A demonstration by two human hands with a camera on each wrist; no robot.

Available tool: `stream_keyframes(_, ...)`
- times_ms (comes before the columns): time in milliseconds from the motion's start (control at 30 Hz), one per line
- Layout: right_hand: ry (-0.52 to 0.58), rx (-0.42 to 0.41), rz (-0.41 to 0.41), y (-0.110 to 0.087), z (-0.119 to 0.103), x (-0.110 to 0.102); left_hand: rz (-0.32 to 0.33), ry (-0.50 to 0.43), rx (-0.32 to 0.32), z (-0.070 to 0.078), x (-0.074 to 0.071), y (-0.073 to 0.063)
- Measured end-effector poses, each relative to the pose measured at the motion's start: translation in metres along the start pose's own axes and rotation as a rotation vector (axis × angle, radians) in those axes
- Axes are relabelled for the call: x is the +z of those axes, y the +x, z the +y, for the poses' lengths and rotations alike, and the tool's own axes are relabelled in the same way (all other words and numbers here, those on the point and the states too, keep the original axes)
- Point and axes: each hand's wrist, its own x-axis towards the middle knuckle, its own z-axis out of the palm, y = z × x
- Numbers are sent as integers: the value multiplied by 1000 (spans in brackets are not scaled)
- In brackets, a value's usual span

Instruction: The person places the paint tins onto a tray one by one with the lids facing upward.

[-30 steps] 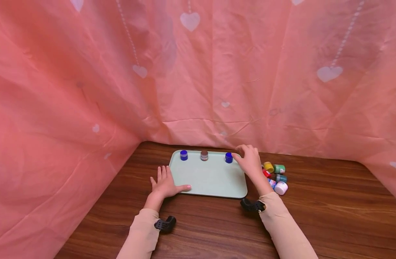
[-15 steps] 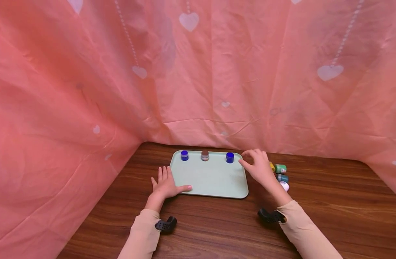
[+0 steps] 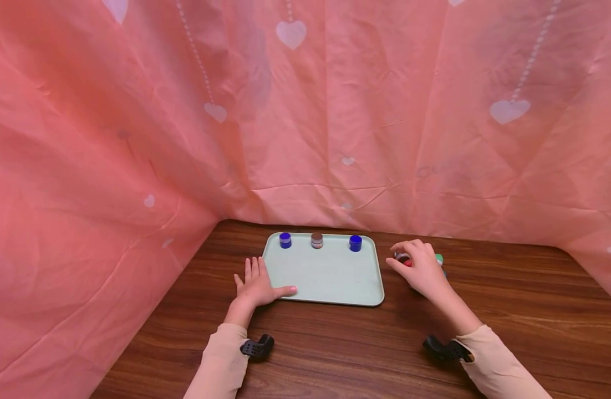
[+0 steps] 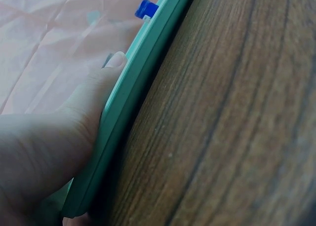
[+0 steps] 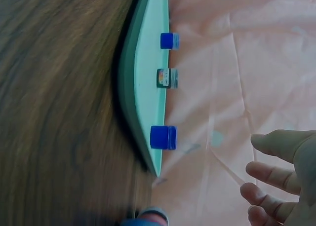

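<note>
My left hand (image 3: 255, 285) lies with spread fingers at the left front corner of a pale green tray (image 3: 325, 280), its thumb over the rim. Along the tray's back edge stand three small paint jars: a blue jar (image 3: 285, 240) at left, a brown-lidded jar (image 3: 317, 240) in the middle and another blue jar (image 3: 355, 243) at right. Right of the tray, my right hand (image 3: 420, 269) hovers over a group of paint jars, fingers loosely bent and apart. A red jar (image 3: 408, 262) shows between thumb and fingers, which hold nothing in the right wrist view.
A green jar (image 3: 439, 259) peeks out behind my right hand, which hides most of the group. Wooden table (image 3: 335, 343) surrounds the tray. A pink curtain (image 3: 325, 166) with white hearts closes off the back and left side.
My right hand has moved from beside the right blue jar, off the tray and rightward to the jar group. That jar stays on the tray. The left hand has kept its place.
</note>
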Motion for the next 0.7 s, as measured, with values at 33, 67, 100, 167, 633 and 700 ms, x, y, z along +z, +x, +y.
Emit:
stream_keyframes(33,-5,-2,-1,-2,2,-2,-1,-3,1,1,1,0)
stream_keyframes(67,-13,-5,0,-5,3,-4,0,-3,2,1,1,1)
stream_keyframes(100,-21,-8,1,-7,4,-6,-1,-1,2,1,2,1)
stream_keyframes(167,-35,-15,6,-12,8,-10,-3,2,4,3,2,1)
stream_keyframes(633,-198,-3,-58,-18,30,-22,0,7,-3,3,-1,-3)
stream_keyframes(700,-224,10,-88,-18,32,-22,-1,8,-1,3,-1,-2)
